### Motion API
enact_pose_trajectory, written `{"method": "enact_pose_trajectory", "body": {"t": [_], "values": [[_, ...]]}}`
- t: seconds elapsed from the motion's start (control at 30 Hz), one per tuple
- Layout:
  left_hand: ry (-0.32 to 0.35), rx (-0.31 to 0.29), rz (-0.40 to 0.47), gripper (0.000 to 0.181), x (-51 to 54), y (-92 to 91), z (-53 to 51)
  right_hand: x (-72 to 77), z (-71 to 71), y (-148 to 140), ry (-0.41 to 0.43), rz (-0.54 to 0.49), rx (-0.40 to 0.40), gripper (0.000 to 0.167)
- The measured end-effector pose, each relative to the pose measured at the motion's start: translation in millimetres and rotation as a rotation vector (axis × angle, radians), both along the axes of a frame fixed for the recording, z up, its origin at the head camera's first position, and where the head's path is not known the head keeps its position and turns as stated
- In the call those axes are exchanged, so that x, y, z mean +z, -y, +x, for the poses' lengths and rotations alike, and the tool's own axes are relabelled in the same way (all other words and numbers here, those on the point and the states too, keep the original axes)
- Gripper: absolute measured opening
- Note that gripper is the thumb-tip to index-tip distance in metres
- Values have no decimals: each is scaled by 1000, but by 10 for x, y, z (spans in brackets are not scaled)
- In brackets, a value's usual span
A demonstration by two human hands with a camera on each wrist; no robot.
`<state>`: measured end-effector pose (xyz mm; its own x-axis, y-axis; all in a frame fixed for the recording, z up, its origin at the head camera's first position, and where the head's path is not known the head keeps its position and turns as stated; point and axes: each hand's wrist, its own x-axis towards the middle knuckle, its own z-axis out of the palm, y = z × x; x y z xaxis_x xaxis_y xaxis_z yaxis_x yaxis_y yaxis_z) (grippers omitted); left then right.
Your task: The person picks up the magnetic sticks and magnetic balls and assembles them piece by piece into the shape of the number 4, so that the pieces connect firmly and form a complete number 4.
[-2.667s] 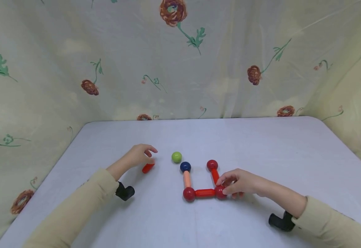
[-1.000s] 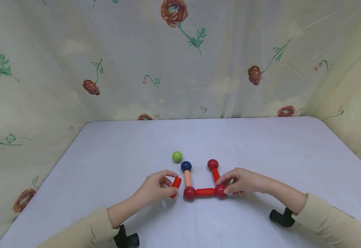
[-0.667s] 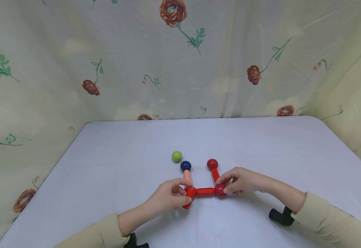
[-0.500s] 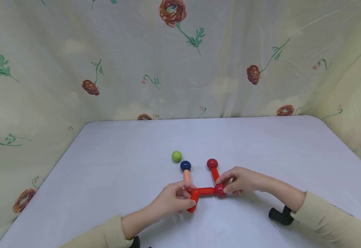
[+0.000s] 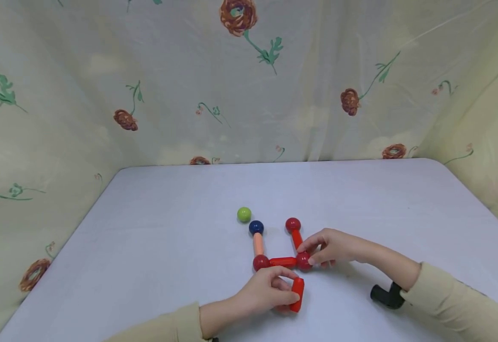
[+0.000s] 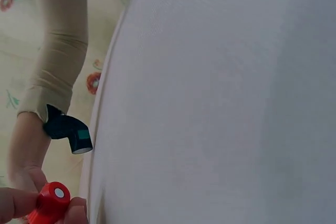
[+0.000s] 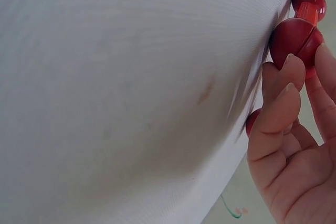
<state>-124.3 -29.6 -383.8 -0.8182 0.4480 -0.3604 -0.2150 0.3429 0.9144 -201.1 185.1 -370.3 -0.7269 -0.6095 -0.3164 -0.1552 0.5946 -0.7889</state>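
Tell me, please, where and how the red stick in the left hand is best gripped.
I would pinch the red stick across its middle, coming from the person's left, the side the left hand holds it from. It is longer than wide, so that should leave both ends free; the left wrist view shows a pale disc on one end.

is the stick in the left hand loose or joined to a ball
Loose: the left hand pinches the stick clear of the nearest ball, with a bare end in the left wrist view.
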Motion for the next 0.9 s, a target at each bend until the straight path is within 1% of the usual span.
{"method": "enact_pose_trajectory", "body": {"t": [0.1,0.17,0.43,0.63,0.77,0.9], "values": [[9,-21,0,29,-33,-72,1,4,5,4,1,0,-5,32],[19,-20,4,30,-48,-109,-5,8,9,8,2,3,-8,32],[99,42,64,29,-115,-213,-36,11,10,9,8,7,-11,31],[139,106,113,24,-127,-280,-37,17,12,9,13,0,-9,31],[145,113,123,22,-131,-303,-39,14,11,3,11,-1,-11,31],[151,102,125,23,-134,-308,-48,9,5,-6,8,-10,-2,31]]}}
